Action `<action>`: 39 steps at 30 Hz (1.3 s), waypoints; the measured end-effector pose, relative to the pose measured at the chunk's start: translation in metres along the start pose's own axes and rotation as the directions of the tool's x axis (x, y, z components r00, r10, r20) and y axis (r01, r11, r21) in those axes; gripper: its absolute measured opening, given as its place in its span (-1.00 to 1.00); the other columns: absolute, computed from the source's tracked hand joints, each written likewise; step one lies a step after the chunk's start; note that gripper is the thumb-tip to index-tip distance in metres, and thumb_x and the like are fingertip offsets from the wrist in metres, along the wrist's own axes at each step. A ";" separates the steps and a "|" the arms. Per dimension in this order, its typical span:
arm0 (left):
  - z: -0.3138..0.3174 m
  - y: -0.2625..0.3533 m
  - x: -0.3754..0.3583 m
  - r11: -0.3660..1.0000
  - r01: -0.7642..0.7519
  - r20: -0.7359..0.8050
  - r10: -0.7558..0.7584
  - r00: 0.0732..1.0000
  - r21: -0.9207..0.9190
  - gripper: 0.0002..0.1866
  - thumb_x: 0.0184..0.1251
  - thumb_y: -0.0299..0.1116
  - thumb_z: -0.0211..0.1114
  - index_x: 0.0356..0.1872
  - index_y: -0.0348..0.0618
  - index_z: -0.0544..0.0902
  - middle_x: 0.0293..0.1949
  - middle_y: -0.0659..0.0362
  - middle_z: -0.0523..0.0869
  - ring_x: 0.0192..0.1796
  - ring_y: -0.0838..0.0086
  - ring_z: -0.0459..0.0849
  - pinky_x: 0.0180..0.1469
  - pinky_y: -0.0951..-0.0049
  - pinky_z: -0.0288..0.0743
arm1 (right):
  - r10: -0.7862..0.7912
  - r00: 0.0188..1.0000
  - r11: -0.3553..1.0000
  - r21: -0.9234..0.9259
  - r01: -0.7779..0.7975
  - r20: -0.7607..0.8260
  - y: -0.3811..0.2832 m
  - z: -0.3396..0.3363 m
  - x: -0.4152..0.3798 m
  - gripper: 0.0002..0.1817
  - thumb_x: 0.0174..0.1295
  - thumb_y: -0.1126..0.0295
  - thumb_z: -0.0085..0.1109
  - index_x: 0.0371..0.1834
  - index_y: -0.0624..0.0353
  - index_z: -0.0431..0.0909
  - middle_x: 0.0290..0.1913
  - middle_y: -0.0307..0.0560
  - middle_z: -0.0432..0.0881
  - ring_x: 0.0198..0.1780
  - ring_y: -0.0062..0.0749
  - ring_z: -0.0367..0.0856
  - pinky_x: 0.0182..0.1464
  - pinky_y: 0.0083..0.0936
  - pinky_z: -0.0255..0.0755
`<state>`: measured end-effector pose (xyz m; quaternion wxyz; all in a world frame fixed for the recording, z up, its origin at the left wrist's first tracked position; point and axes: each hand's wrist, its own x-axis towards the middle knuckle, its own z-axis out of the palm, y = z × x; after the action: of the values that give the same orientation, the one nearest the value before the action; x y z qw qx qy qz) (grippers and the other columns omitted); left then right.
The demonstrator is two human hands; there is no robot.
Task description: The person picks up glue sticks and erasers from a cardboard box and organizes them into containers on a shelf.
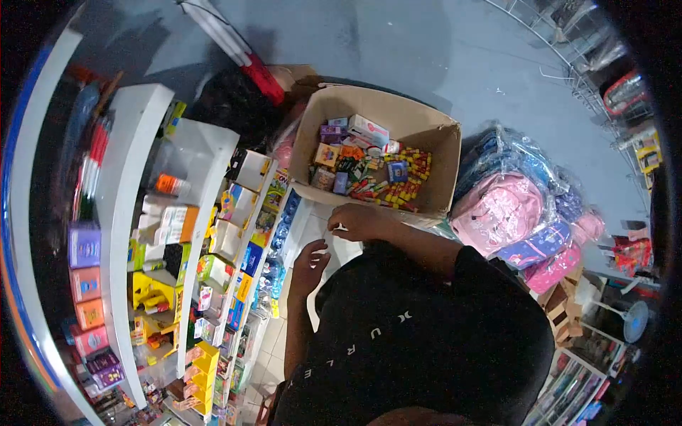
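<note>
My right hand [352, 221] is near the front edge of an open cardboard box [320, 193], its fingers curled, with a small white shape at the fingertips that I cannot make out. Below and to the left, my left hand [312, 259] hangs in the air beside the shelves, fingers apart and bent, holding nothing visible. Inside the box lie many small packages: yellow and red tubes [415, 167], a blue box [398, 171], an orange box [327, 155] and a white box [368, 129].
Stocked white shelves [128, 142] fill the left side. Plastic-wrapped pink bags [501, 213] and blue bags are piled right of the box. A red and white roll [259, 77] leans behind it. A fan [636, 321] and wire racks stand at the right.
</note>
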<state>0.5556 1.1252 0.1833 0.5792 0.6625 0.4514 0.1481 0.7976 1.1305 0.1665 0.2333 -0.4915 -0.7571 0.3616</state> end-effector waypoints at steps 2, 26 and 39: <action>0.011 0.025 0.021 1.000 0.004 0.017 -0.004 1.000 -0.012 -0.59 0.40 -0.37 0.30 0.22 -0.18 0.50 0.05 0.11 0.68 -0.09 0.42 0.69 -0.04 0.40 0.57 | 0.027 0.998 0.999 -0.035 -0.025 0.057 0.007 -0.027 -0.002 -0.81 0.29 0.30 0.23 -0.19 0.18 0.64 -0.23 -0.04 0.64 -0.11 -0.16 0.62 -0.01 -0.20 0.49; 0.019 0.030 0.067 0.982 0.189 0.085 -0.191 0.978 0.028 -0.61 0.40 -0.30 0.30 0.16 -0.23 0.54 0.04 0.07 0.71 -0.03 0.37 0.72 0.00 0.38 0.60 | 0.739 0.595 0.664 -0.198 -0.721 0.315 0.257 -0.007 -0.075 -0.65 0.36 0.16 0.09 -0.03 0.22 0.62 -0.08 0.07 0.65 -0.03 -0.11 0.63 0.07 -0.19 0.47; 0.043 -0.017 0.009 0.835 0.502 -0.051 -0.525 0.850 -0.224 -0.60 0.40 -0.29 0.31 0.19 -0.17 0.53 0.05 0.17 0.69 -0.03 0.48 0.66 -0.02 0.45 0.50 | 0.655 0.736 0.754 -0.085 -0.651 0.172 0.304 0.073 -0.062 -0.66 0.26 0.29 0.17 0.03 0.22 0.60 -0.05 0.10 0.62 -0.04 -0.06 0.60 0.13 -0.09 0.37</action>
<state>0.5841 1.1030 0.1525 0.6362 0.4452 0.6264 0.0685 0.9465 1.1283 -0.1157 0.0131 -0.6907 -0.5591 0.4584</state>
